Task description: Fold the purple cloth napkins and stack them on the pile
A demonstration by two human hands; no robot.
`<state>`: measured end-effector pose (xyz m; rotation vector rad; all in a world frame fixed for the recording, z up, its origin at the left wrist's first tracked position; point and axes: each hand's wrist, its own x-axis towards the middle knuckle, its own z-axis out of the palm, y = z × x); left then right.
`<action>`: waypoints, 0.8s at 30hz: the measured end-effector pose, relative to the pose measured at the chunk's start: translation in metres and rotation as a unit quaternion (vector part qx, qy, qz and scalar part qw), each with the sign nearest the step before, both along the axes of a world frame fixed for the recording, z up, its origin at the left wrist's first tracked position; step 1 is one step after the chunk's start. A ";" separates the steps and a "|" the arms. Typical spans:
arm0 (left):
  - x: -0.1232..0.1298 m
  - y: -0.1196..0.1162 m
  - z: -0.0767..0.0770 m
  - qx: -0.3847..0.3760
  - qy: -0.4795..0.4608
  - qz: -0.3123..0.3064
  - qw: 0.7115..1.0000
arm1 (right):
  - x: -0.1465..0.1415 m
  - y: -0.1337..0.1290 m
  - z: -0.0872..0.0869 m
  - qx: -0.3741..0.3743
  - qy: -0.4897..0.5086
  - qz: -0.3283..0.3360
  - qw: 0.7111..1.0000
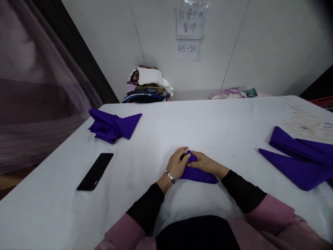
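White table (169, 128) fills most of frame, wall (99, 38) behind. Curtain (33, 66), upper left. Purple cloth (304, 170), folded, sharp-pointed, lying at right edge, cut off by frame. Clothes pile (149, 86), mixed colours, top centre-left. Purple bundle (109, 126), crumpled at left end, flat pointed flap on right end, left of frame on table. Phone (95, 172), black, below bundle, slanted. Napkin (199, 175): lower centre of frame, on table between the hands; deep purple, plain, matte. Lower part a wide folded band tapering to a point at right; upper part gathered into a small narrow peak. Middle of it partly covered by fingers. Left hand (175, 164): thumb pressed on the peak, fingers curled round its far side. Right hand (204, 161): thumb and fingers clamped on the peak's right side; some fingertips hidden. Silver bracelet (170, 176) on left wrist.
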<state>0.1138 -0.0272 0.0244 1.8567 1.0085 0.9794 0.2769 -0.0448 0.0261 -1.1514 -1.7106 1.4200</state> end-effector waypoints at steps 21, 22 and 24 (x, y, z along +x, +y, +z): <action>0.010 0.005 0.004 -0.058 -0.044 0.026 0.997 | -0.001 0.001 -0.008 0.023 0.011 -0.005 1.000; 0.009 0.005 0.004 -0.057 -0.043 0.026 0.997 | -0.002 0.002 -0.008 0.025 0.018 -0.004 1.000; 0.009 0.006 0.004 -0.055 -0.043 0.029 0.997 | -0.003 0.002 -0.008 0.030 0.032 -0.001 0.999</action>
